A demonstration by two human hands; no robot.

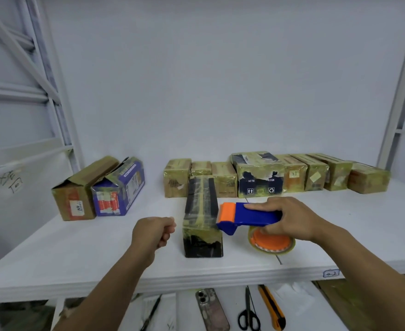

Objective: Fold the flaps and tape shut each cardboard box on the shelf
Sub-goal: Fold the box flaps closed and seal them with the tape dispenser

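Observation:
A long black box (pixel 202 216) wrapped in yellowish tape lies end-on near the front of the white shelf (pixel 77 254). My right hand (pixel 285 218) grips a blue tape dispenser (pixel 249 217) with an orange roller, its nose against the box's right side and its tape roll (pixel 272 242) hanging below. My left hand (pixel 156 231) hovers just left of the box, fingers curled into a loose fist, holding nothing that I can see.
A row of taped boxes (pixel 278 175) lines the back of the shelf. A brown box (pixel 82 189) and a blue box (pixel 120 187) lie at the back left. On a lower surface lie a phone (pixel 212 309), scissors (pixel 249 311) and an orange utility knife (pixel 272 308).

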